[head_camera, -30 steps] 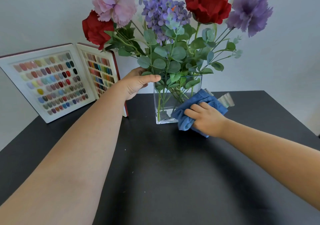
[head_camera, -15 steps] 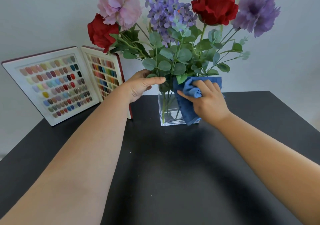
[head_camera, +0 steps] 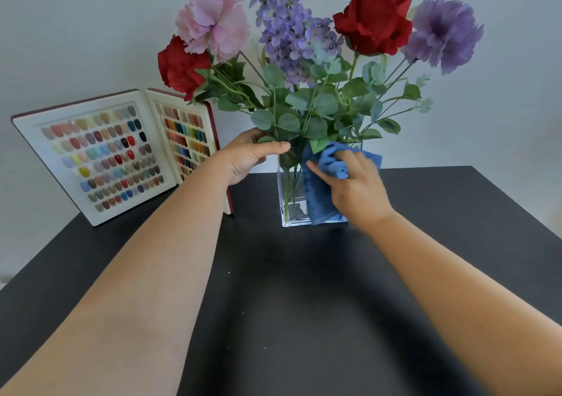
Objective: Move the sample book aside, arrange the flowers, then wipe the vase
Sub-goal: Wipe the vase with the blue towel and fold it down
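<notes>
The right hand [head_camera: 355,187] has its grip closed on a bunched blue cloth [head_camera: 322,194], thumb and fingers curled into the folds, and presses it flat against the near face of the vase [head_camera: 289,194]. The cloth hangs from just under the rim down almost to the base, covering the right part of that face; the left part shows bare glass with stems behind it. The left hand [head_camera: 249,158] steadies the vase at its upper left corner, thumb laid along the rim and fingers curled behind, under the lowest leaves. So the step in hand looks to be the last one, wiping the vase. The flowers [head_camera: 292,39] stand spread in the vase, and the book [head_camera: 121,155] stands open against the wall, well to the left of the vase on the worktop [head_camera: 304,304], so both earlier steps seem done. The next move probably calls for drawing the cloth across the uncovered glass and round to the sides, with light pressure and a firm left hold, since the tall, top-heavy arrangement could tip or slide.
</notes>
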The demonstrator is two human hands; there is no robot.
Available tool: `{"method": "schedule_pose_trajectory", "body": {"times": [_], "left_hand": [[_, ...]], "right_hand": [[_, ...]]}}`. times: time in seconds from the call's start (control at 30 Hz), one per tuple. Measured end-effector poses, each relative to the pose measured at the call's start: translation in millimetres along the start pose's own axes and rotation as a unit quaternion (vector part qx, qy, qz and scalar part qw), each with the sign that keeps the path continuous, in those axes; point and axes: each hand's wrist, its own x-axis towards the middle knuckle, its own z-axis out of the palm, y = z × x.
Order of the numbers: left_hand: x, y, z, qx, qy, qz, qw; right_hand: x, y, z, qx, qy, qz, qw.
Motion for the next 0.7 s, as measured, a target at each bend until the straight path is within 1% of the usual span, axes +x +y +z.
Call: {"method": "schedule_pose_trajectory", "body": {"times": [0.1, 0.2, 0.43, 0.5, 0.6, 0.67, 0.7], "left_hand": [[0, 0, -1, 0.002, -0.006, -0.004, 1.000], [1, -1, -1, -0.003, -0.005, -0.005, 1.000], [0, 0, 1, -0.014, 0.005, -0.003, 1.000], [0, -1, 1, -0.017, 0.010, 0.000, 1.000], [-1, -2, 2, -0.019, 0.017, 0.007, 1.000], [-1, -1, 1, -0.023, 0.020, 0.008, 0.999], [-1, -1, 1, -0.023, 0.021, 0.008, 1.000]], "right_hand": [[-18, 28, -16, 0.031, 0.025, 0.062, 0.997], [-28, 33, -19, 0.024, 0.026, 0.076, 0.997], [-19, 6, 0, -0.016, 0.045, 0.008, 0.999], [-10, -6, 8, 0.012, 0.041, -0.006, 0.999], [-1, -25, 19, 0.065, 0.012, -0.050, 0.997], [-5, -34, 27, 0.067, -0.027, -0.084, 0.994], [-8, -36, 30, 0.050, -0.057, -0.112, 0.991]]}}
